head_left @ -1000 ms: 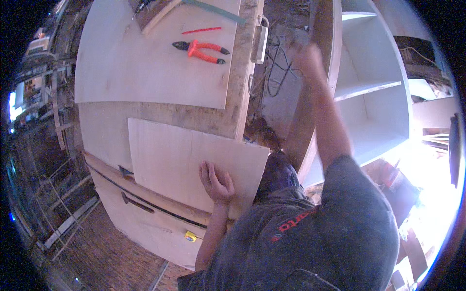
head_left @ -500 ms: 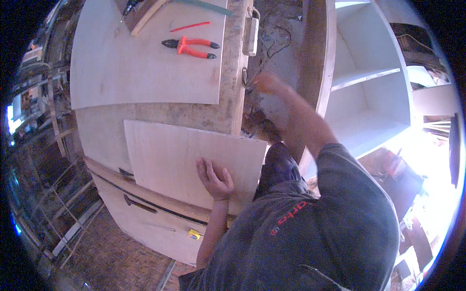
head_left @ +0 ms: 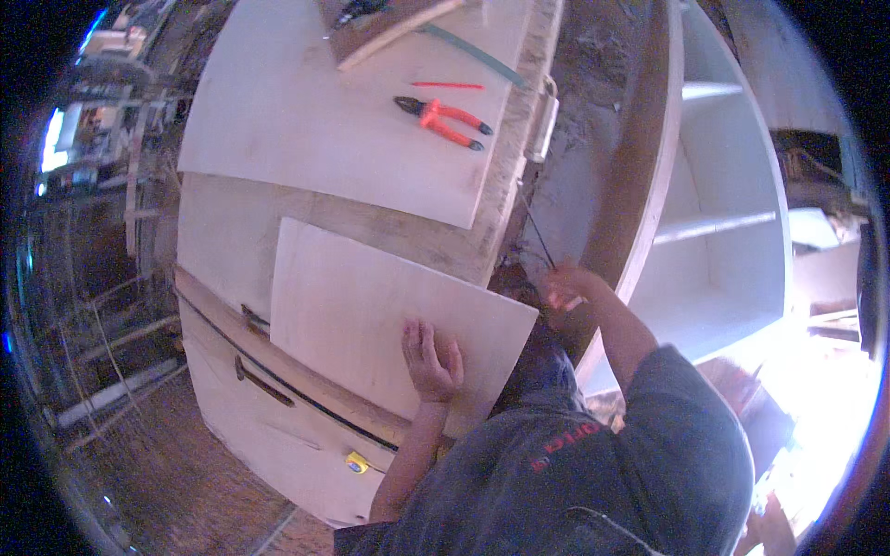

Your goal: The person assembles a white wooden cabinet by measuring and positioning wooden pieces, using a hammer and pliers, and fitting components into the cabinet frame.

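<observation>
My left hand [head_left: 433, 363] lies palm down with its fingers out on a pale plywood board [head_left: 343, 306], which rests on the workbench. To the right of the bench edge, my right hand [head_left: 570, 287] is closed round the lower end of a thin dark length [head_left: 538, 232]. I cannot tell whether it is a rod or a cord. Its upper end reaches the bench's side, below a metal handle [head_left: 544, 120]. Pliers with red grips [head_left: 443, 120] and a thin red stick [head_left: 447, 86] lie on a larger plywood sheet [head_left: 315, 120] beyond.
Right of the bench stands a white open cabinet [head_left: 728, 246] with a shelf. A wooden piece [head_left: 394, 37] and a green strip [head_left: 473, 54] lie at the far end. A yellow tape measure [head_left: 357, 462] sits near my left forearm, beside a slotted plank [head_left: 264, 382].
My right hand has come back toward me from the bench edge, and the thin dark length now stretches from it. The whole view has shifted; my left hand stays on the board.
</observation>
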{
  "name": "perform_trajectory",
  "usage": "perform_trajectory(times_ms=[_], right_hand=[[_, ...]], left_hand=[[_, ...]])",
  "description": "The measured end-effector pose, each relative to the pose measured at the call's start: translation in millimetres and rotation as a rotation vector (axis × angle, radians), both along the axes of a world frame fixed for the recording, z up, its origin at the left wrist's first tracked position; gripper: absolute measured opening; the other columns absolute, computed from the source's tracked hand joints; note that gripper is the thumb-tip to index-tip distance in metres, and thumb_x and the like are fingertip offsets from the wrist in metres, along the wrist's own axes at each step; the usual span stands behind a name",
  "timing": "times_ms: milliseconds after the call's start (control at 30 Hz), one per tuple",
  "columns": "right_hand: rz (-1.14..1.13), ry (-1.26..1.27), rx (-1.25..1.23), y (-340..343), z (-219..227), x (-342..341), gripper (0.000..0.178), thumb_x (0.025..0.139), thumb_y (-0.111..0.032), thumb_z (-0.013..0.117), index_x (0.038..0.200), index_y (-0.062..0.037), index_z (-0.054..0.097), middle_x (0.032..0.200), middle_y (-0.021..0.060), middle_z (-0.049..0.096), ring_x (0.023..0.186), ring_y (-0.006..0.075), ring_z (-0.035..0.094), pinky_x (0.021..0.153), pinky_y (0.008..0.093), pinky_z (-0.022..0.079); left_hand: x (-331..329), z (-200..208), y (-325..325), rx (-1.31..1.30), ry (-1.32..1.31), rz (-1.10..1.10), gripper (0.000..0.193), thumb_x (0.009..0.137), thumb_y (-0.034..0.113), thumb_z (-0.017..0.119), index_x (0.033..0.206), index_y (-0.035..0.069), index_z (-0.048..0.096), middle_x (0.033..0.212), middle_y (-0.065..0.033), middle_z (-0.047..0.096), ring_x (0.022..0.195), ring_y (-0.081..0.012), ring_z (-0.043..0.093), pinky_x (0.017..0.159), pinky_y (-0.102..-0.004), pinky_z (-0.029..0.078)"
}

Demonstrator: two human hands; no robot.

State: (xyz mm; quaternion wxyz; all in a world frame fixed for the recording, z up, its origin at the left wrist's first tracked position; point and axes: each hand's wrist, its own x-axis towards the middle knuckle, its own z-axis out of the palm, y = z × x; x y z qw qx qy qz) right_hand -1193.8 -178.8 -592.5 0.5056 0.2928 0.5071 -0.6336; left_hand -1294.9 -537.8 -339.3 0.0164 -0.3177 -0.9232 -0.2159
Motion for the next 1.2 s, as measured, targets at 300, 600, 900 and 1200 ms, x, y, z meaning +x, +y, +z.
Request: perform_trajectory(times_ms=[300,600,900,1200], right_hand=[[-0.765,0.144,0.423,68,250,29,0.039,0.091,-0.032,0.065,0.118,-0.0055,0.057,0.096,0.0180,0.068,0.082,0.0304,0.072,0.063,0.0435,0.061],[-1.686,0.810,0.243,197,246,20,0.035,0.086,-0.012,0.063,0.108,0.0139,0.057,0.102,0.0243,0.067,0.091,0.0363,0.065,0.085,0.0494,0.055],[-0.840,0.921,1.460,335,362,40,0.033,0.085,-0.009,0.065,0.114,0.0053,0.060,0.104,0.0186,0.067,0.093,0.0315,0.066,0.085,0.0430,0.057],[-1.092,0.804,1.878,393,440,110,0.034,0.091,-0.021,0.057,0.118,-0.0007,0.060,0.101,0.0112,0.063,0.088,0.0263,0.063,0.076,0.0395,0.053]], left_hand=[[4,30,2,0.086,-0.074,0.090,0.058,0.087,0.026,0.066,0.134,-0.003,0.050,0.147,-0.0260,0.042,0.139,-0.0450,0.036,0.116,-0.0564,0.028],[11,11,-14,0.151,0.004,0.119,0.056,0.086,0.027,0.068,0.130,-0.003,0.053,0.147,-0.0242,0.043,0.140,-0.0416,0.036,0.118,-0.0524,0.028],[17,16,-14,0.209,0.031,0.157,0.056,0.082,0.023,0.071,0.130,0.000,0.054,0.144,-0.0232,0.046,0.139,-0.0387,0.040,0.118,-0.0503,0.030],[9,-7,-14,0.206,0.027,0.130,0.063,0.082,0.020,0.071,0.136,-0.001,0.047,0.146,-0.0244,0.044,0.137,-0.0429,0.039,0.116,-0.0541,0.030]])
